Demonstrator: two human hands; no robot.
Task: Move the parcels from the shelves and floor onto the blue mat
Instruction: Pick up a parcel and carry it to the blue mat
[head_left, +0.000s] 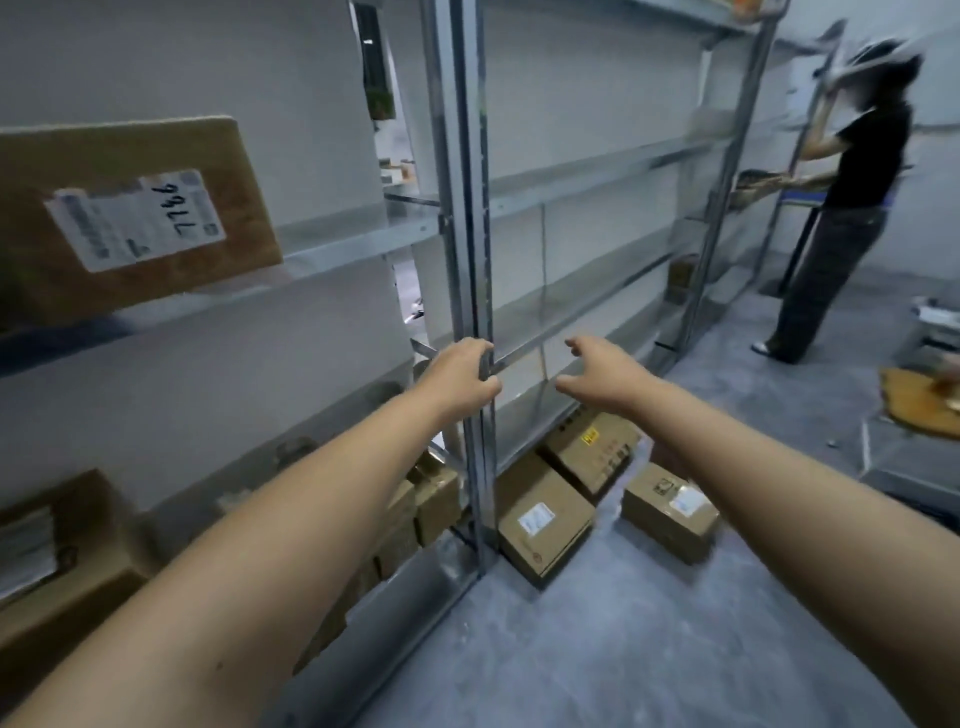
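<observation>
A person's left hand (460, 376) grips the steel upright (467, 208) of a warehouse shelving rack. Its fingers (480, 347) are curled round the post, apparently to steady the body for a stoop toward the floor. The right hand (605, 382) reaches forward holding nothing, its fingers (576, 345) spread and loosely bent as if readying for a pick. Below the hands, three cardboard parcels lie on the concrete floor (649, 649). The white-label parcel (543, 519) sits against the foot of the upright, the yellow-sticker parcel (592, 454) is tucked partly under the lowest shelf, and the aisle parcel (670, 512) lies just beside them in the open. More boxes (431, 499) crowd the bottom tier to the left, and a large flat parcel (130, 223) with a handwritten number on its label leans on a higher shelf at far left. The blue mat cannot be made out with certainty in this view. A second person (852, 182) works at a further rack. The floor parcels, nearest the free hand, look the likeliest next pick.
</observation>
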